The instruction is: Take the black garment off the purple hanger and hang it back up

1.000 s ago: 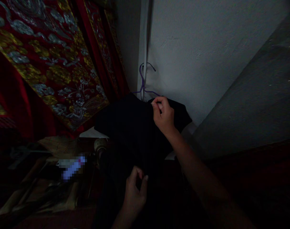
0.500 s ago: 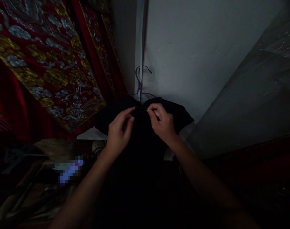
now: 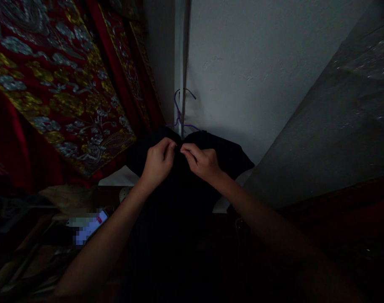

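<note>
A black garment [image 3: 225, 153] with short sleeves hangs on a thin purple wire hanger [image 3: 178, 110] hooked at a post. At the front of its neckline my left hand [image 3: 159, 160] is closed, thumb and index finger pinched together. Just to the right of it my right hand [image 3: 201, 160] is also closed in a pinch, its fingertips close to those of the left. The dark cloth between the fingertips is hard to make out, and anything small held there is too dark to tell.
Red cloth embroidered in gold and silver [image 3: 65, 105] hangs at the left. A pale wall [image 3: 242, 75] stands behind, with a translucent sheet [image 3: 331, 126] at the right. Lower left, a lit phone [image 3: 91, 229] lies among dim clutter.
My left hand has gone from loosely open fingers to a pinch at the neckline. My right hand has moved left, bringing its fingertips near the left ones. The view has shifted slightly.
</note>
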